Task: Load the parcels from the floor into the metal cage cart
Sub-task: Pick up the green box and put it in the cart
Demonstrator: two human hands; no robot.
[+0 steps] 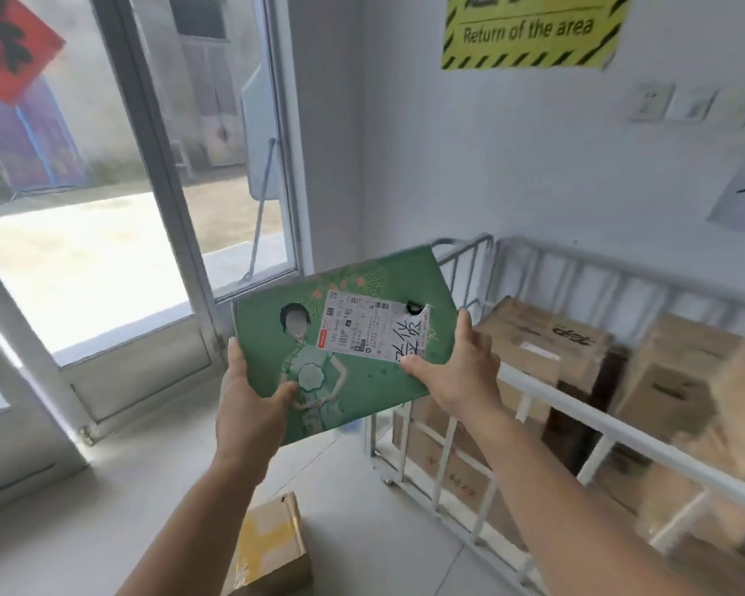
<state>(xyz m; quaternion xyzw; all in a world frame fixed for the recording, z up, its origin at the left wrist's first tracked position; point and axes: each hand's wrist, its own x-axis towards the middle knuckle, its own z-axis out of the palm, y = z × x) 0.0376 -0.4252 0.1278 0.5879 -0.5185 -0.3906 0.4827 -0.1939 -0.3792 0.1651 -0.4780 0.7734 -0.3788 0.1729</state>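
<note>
Aloft, green parcel (pixel 362 363) tilted, left hand (pixel 250 406) and right hand (pixel 456 372) outstretched (each grip holding an edge)

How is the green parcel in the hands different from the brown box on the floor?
The green parcel is flat, printed with a figure, and held up by the left hand and right hand; the brown box is plain, taped, and lies on the floor. The parcel bears a white label; the box shows none. Neither is in the cage cart yet.
</note>
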